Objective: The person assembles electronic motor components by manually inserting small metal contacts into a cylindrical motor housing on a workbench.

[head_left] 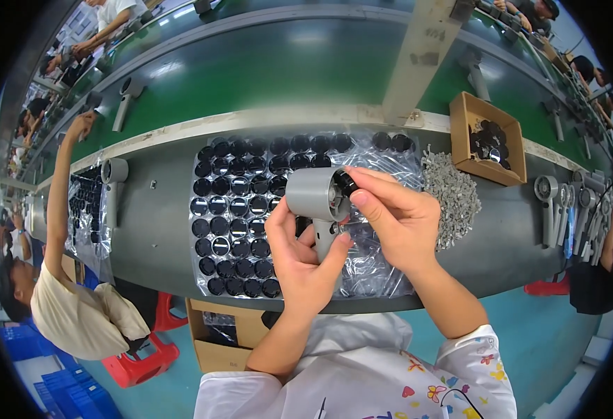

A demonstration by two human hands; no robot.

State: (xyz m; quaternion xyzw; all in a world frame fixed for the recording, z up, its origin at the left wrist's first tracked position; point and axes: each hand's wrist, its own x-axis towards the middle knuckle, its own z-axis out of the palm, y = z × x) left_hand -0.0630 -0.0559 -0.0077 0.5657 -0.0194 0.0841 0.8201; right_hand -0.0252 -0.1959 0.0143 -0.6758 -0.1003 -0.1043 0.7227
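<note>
Grey housing [315,199]: hairdryer-shaped shell, barrel on top, handle pointing down; raised above the workbench [152,230], over the plastic tray
Left hand [301,262]: fingers wrapped around the handle, thumb pressed on its right side
Right hand [397,220]: thumb and forefinger pinching a small black round part [346,183] at the open barrel end
Tray [240,209]: clear plastic, rows of black round caps, lying on the bench under both hands
Grey small parts [451,195]: loose heap just right of the tray
Cardboard box [488,137]: black parts inside, beyond the heap
Conveyor belt [285,70]: green, behind the bench
</note>
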